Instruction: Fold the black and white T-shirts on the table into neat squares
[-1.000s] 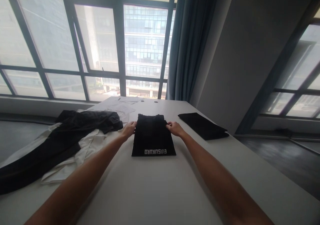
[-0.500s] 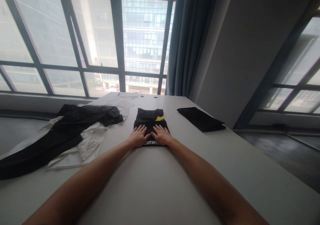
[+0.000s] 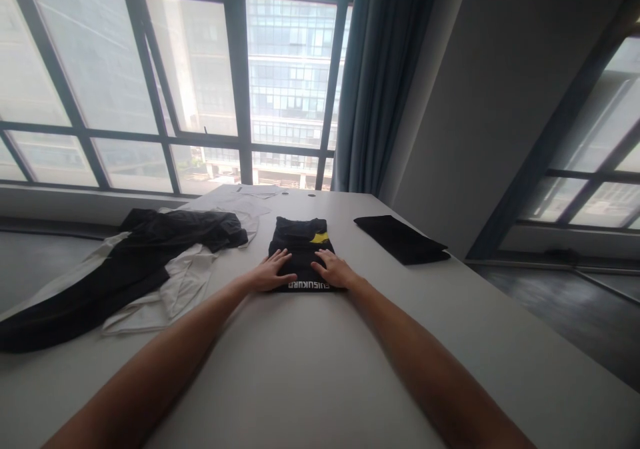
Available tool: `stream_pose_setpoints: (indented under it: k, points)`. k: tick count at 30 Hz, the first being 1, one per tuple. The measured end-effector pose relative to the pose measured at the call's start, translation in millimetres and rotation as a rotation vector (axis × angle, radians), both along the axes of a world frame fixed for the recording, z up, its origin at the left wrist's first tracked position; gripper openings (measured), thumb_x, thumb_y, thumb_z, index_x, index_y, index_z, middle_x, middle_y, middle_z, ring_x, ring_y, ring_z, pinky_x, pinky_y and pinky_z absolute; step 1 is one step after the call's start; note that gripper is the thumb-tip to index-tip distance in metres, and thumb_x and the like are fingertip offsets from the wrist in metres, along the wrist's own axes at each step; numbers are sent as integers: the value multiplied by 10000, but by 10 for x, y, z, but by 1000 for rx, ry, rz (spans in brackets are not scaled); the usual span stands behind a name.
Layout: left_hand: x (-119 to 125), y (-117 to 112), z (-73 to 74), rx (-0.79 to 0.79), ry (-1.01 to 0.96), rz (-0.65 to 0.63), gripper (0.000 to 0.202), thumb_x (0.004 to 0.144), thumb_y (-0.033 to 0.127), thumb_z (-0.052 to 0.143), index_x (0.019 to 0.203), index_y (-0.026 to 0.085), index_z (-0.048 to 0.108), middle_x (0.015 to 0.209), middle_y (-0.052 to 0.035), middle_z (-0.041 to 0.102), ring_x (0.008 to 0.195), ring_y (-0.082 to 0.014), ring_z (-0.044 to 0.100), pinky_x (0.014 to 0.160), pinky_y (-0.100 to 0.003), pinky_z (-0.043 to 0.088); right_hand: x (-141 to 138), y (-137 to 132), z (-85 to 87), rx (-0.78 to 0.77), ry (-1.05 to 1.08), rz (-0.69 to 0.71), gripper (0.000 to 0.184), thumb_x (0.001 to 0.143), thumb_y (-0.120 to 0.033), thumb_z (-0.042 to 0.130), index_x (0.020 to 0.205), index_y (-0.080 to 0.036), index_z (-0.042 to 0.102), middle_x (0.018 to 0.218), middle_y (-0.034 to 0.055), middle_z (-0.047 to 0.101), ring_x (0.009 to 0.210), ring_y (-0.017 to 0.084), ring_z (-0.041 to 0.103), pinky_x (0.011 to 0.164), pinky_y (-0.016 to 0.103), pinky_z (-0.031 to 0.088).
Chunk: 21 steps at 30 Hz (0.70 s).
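Nearest, bare white table (image 3: 310, 369). Left hand (image 3: 269, 274) and right hand (image 3: 334, 272) flat, fingers spread, grasping nothing, pressed on near half of folded black T-shirt (image 3: 301, 239) at table's middle; white lettering between wrists, yellow patch beyond. Left: heap of black and white clothes (image 3: 135, 262). Right, farther: folded black garment (image 3: 400, 238). Beyond: windows (image 3: 200, 82), blue curtain (image 3: 385, 82).

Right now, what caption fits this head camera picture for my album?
Left hand and right hand press flat on a folded black shirt on a white table.
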<state>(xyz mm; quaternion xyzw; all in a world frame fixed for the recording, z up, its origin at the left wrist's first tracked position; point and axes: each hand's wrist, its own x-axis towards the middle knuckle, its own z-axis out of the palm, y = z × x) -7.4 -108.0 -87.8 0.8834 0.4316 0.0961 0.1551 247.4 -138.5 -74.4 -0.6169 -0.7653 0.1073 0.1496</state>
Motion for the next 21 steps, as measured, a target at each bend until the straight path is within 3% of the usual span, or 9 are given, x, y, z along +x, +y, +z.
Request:
stream_pose_setpoints:
  k: [3, 6, 9, 11, 14, 16, 18, 21]
  points:
    - [-263, -36, 58, -58, -30, -173, 1011, 659, 720, 726, 1521, 312, 388, 1659, -94, 167, 1525, -342, 114, 1209, -502, 158, 283, -68, 136, -19, 52, 131, 404, 886, -234, 579, 1280, -232, 672, 1362, 55, 621, 1268, 211, 552, 1114, 315, 373]
    - [-428, -90, 97, 18, -117, -172, 868, 597, 633, 820, 1369, 320, 578, 1578, -109, 370, 1448, -353, 322, 1153, -460, 313, 525, -136, 251, -70, 31, 189, 368, 750, -138, 681, 1089, -255, 763, 1272, 29, 665, 1155, 221, 615, 1040, 303, 442]
    - [-408, -179, 127, 185, -189, -177, 484, 737, 531, 745, 1127, 247, 709, 1277, -121, 613, 1195, -296, 560, 1023, -390, 449, 622, -197, 313, -131, 47, 168, 317, 722, -265, 765, 1038, -254, 776, 1195, 47, 681, 1089, 232, 632, 942, 296, 494]
    - [-332, -243, 144, 283, -212, -170, 279, 831, 439, 650, 989, 222, 725, 1070, -103, 662, 1026, -252, 614, 944, -355, 478, 612, -232, 330, -154, 60, 147, 374, 686, -406, 811, 1028, -259, 775, 1136, 53, 687, 1053, 238, 636, 868, 279, 512]
    - [-222, -317, 160, 346, -245, -124, 267, 934, 370, 484, 918, 208, 696, 920, -84, 661, 880, -213, 621, 847, -323, 485, 539, -269, 332, -170, -14, 155, 525, 560, -471, 881, 1026, -256, 769, 1151, 60, 663, 1004, 238, 638, 796, 261, 517]
    - [-185, -339, 159, 363, -271, -71, 329, 977, 364, 393, 910, 202, 671, 870, -79, 656, 831, -206, 617, 806, -319, 481, 485, -275, 321, -127, -79, 167, 459, 592, -420, 867, 1004, -243, 768, 1167, 65, 653, 981, 231, 638, 801, 264, 511]
    - [-180, -338, 150, 373, -289, -28, 358, 992, 378, 358, 914, 200, 658, 857, -78, 657, 818, -207, 618, 793, -319, 478, 446, -273, 313, -39, -95, 184, 273, 707, -337, 783, 957, -230, 769, 1154, 62, 662, 975, 215, 639, 844, 263, 494]
    - [-216, -299, 121, 357, -293, -45, 338, 911, 490, 532, 991, 189, 664, 943, -93, 680, 864, -227, 628, 800, -326, 485, 416, -271, 329, 78, -50, 195, 159, 828, -232, 633, 932, -210, 752, 1088, 56, 696, 970, 190, 637, 876, 251, 458]
